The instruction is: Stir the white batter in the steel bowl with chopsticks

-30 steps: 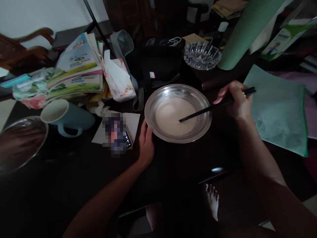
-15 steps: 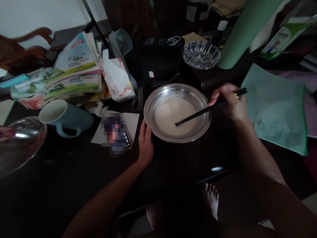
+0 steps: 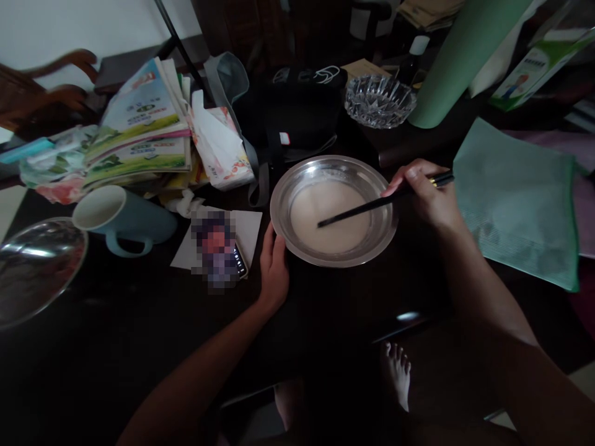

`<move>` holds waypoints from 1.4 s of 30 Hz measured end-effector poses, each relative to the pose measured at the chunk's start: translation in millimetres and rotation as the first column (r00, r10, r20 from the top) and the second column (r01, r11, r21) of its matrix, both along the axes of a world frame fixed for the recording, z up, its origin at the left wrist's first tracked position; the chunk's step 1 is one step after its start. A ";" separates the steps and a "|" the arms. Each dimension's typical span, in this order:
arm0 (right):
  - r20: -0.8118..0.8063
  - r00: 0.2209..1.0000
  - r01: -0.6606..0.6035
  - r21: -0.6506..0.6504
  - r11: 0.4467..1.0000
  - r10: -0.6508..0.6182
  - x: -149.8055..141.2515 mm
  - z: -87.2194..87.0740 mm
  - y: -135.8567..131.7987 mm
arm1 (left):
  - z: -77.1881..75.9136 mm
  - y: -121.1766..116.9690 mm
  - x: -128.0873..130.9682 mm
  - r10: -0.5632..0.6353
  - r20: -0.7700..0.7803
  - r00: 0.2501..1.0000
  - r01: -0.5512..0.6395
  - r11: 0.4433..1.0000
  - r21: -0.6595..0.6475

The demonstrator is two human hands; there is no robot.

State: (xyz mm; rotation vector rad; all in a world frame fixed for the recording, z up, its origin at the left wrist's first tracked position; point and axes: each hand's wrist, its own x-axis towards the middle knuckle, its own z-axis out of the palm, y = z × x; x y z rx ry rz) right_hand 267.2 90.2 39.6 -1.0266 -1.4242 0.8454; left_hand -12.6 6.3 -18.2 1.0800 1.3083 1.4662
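Observation:
A shallow metal bowl [image 3: 341, 259] stands on the dark table, with a pale, milky liquid [image 3: 332, 217] in it. At its left edge, my left hand [image 3: 274, 272] holds the bowl steady, the fingers lying along the outer side below the rim. My right hand [image 3: 430, 192] is closed around a pair of black chopsticks [image 3: 367, 207] with gold bands near the top. They slant across the right rim, and their tips dip into the liquid left of the middle.
Left of the bowl, a phone [image 3: 239, 260] with a blurred screen lies on white paper. Beyond are a blue mug [image 3: 139, 217], a metal lid or bowl [image 3: 41, 266], a tissue pack [image 3: 223, 152] and books [image 3: 139, 124]. A glass ashtray [image 3: 379, 102] and green mesh pouch [image 3: 515, 198] sit right.
The chopstick tips have moved left and slightly up through the liquid, and my right hand has shifted a little left with them. My left hand stays at the bowl.

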 end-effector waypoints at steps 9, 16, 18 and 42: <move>-0.193 0.971 0.160 0.067 0.985 -0.144 7.6 -1.7 7.2 | -0.9 -0.1 0.2 -0.007 0.028 1.000 0.007 1.000 -0.008; 0.033 0.995 0.096 0.039 0.995 -0.097 2.5 2.3 0.7 | 0.1 -0.6 0.2 -0.012 0.017 1.000 0.012 1.000 -0.013; -0.084 0.979 0.191 0.079 0.978 -0.185 6.3 1.1 4.7 | 0.3 -0.6 0.4 -0.014 0.018 1.000 0.015 1.000 -0.012; -0.059 0.989 0.136 0.042 0.990 -0.133 3.2 1.5 3.0 | 1.9 -0.7 0.5 -0.009 -0.001 1.000 0.009 1.000 -0.023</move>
